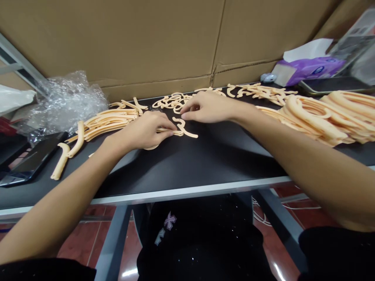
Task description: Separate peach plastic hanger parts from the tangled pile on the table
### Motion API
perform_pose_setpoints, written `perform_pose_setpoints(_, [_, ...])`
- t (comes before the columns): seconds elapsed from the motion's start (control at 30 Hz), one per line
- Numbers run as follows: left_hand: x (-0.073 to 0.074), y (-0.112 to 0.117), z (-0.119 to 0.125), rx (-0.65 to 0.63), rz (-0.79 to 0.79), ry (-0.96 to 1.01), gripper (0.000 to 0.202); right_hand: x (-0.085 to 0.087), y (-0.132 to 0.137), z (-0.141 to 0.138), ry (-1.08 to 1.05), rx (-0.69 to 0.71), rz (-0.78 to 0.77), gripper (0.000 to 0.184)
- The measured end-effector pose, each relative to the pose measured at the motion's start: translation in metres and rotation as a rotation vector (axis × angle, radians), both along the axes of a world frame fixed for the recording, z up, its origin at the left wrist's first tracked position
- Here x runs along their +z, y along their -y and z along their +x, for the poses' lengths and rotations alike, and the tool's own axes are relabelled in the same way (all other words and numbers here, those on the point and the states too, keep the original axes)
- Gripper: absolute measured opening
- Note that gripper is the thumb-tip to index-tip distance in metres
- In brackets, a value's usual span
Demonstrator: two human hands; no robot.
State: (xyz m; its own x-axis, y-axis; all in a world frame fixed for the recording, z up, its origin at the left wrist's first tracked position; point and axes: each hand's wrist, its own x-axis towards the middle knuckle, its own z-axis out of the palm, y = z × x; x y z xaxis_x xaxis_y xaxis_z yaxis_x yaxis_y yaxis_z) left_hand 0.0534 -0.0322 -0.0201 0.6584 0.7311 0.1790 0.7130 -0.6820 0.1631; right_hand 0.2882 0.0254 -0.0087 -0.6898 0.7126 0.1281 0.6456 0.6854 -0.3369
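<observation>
My left hand point(150, 128) is closed, with thumb and fingers pinching a thin cream-coloured curved piece point(177, 133) just above the black tabletop. An S-shaped cream piece point(190, 134) touches or overlaps its end. My right hand point(209, 107) hovers just right of these, thumb and forefinger tips close together beside a small hooked end point(177, 120). Whether something tiny sits between those tips cannot be made out. Behind the hands lies a loose heap of small curved cream pieces point(168, 102), partly hidden by my right hand. Under my left hand a rounded cream piece point(151, 148) shows in part.
Long cream strips point(108, 121) lie stacked at left, with two joined pieces point(69, 150) beside them. Bubble wrap point(68, 99) and a dark phone-like slab point(32, 162) sit further left. At right are large stacked curved pieces point(348, 117) and a purple tissue pack point(313, 70). Cardboard point(131, 43) walls the back.
</observation>
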Motion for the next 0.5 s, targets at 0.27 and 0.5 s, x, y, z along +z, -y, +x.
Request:
perform_pose_setpoints(0.27, [-0.001,-0.001,-0.002,-0.024,0.068,-0.047,0.028,-0.007,0.014,-0.013,0.213,-0.11,0.095,0.016])
perform_pose_setpoints(0.5, [-0.008,-0.005,-0.004,-0.013,0.143,-0.081,0.032,-0.007,0.021,-0.014,0.273,-0.182,0.132,0.027])
